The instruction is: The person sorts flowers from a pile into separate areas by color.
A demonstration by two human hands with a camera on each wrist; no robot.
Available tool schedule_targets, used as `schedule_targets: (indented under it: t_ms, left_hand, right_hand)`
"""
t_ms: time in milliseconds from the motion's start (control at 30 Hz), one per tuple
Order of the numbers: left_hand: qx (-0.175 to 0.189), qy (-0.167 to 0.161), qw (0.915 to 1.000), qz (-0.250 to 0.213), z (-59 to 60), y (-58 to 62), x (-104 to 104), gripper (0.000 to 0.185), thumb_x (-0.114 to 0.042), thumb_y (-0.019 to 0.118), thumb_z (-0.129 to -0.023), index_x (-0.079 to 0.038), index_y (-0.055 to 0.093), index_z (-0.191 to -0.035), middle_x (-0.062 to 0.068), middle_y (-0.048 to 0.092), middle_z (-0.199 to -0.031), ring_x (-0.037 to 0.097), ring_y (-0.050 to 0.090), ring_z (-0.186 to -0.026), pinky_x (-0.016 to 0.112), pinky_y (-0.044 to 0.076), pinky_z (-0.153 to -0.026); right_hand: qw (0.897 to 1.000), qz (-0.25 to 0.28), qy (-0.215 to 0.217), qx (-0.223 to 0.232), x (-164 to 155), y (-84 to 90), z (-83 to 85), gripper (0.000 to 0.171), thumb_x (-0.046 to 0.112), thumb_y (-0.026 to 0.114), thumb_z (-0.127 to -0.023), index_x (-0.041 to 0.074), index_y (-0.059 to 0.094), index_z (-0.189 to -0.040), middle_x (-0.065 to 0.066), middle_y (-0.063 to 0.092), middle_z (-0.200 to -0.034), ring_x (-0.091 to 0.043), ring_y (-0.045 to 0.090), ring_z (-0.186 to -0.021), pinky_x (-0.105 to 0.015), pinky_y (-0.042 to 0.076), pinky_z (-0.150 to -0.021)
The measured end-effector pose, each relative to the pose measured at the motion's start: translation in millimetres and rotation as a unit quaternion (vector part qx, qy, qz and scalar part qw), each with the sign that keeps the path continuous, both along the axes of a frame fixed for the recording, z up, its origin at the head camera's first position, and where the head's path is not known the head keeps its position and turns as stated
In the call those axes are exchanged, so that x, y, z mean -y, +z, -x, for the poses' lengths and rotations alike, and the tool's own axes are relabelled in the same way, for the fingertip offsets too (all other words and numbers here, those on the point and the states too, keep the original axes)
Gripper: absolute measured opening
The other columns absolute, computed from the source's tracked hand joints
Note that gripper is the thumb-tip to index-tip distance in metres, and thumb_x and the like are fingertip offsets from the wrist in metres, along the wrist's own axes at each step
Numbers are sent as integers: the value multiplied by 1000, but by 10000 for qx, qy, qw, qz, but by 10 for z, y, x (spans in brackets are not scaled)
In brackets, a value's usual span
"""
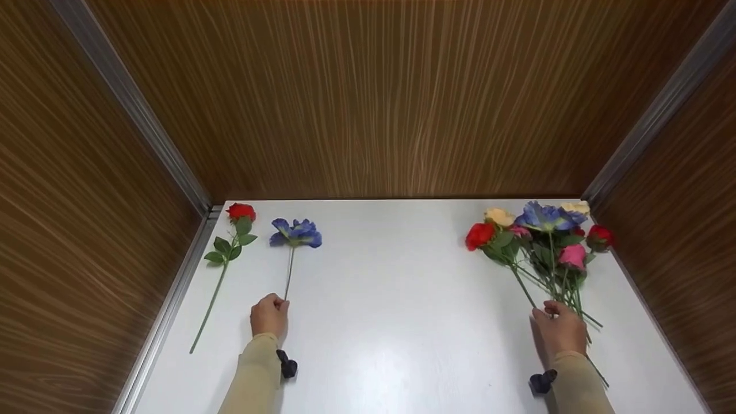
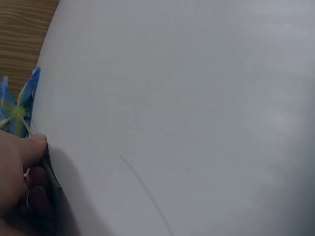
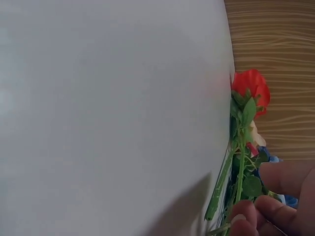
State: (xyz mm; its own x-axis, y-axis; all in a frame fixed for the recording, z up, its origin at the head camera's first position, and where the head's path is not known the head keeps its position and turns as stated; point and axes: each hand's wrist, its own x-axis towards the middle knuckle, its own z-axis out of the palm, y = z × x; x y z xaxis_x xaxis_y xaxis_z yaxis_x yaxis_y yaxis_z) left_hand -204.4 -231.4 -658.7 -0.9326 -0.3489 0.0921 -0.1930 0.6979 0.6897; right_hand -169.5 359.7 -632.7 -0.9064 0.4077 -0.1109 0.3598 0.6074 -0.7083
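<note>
Work in hand: we seem to be taking single flowers from a bunch on the right and laying them out in a row on the left of the white table (image 1: 391,299).
Done so far: we judge two stems are sorted out. A red rose (image 1: 241,211) lies at the far left, its stem running back toward us, and a blue flower (image 1: 297,232) lies just beside it on the right, the two apart and roughly parallel.
Left hand: our left hand (image 1: 269,315) pinches the near end of the blue flower's stem, fingers curled round it; the left wrist view shows the thin green stem under the thumb. We cannot tell if the stem rests fully on the table.
Right hand: our right hand (image 1: 559,330) sits on the near ends of the stems of the bunch (image 1: 540,236), fingertips curled onto them; which stem it grips we cannot tell.
Left to do: we judge most remains, since red, pink, yellow, cream and blue heads lie piled together at the far right.
Surroundings: wood-grain walls (image 1: 368,98) enclose the table on three sides.
</note>
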Motion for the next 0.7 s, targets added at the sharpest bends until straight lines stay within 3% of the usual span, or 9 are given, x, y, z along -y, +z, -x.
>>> schedule_targets:
  t_ms: [233, 467, 700]
  left_hand:
    - [175, 45, 9998, -129, 2, 0, -27, 13, -12, 67, -90, -7, 64, -78, 5, 61, -72, 22, 57, -69, 37, 43, -66]
    - [242, -24, 9995, -210, -3, -13, -11, 13, -12, 67, -90, -6, 63, -79, 5, 61, -71, 22, 57, -69, 38, 44, -65]
    - [198, -112, 9996, -141, 5, 2, 21, 12, -12, 67, -90, -5, 65, -80, 6, 63, -73, 24, 59, -71, 40, 45, -67]
  right_hand:
    - [9962, -478, 631, 351, -52, -34, 155, 41, 24, 63, -92, -4, 60, -121, -25, 62, -114, -42, 57, -106, -55, 44, -88]
    - [9897, -1074, 892, 315, -62, -76, 262, 16, 9, 60, -90, -5, 67, -94, -23, 66, -90, -40, 61, -85, -52, 47, -73]
    - [9826, -1326, 1229, 427, 37, -47, 331, 20, 8, 49, -91, -5, 62, -84, -24, 64, -85, -40, 61, -81, -53, 47, -69]
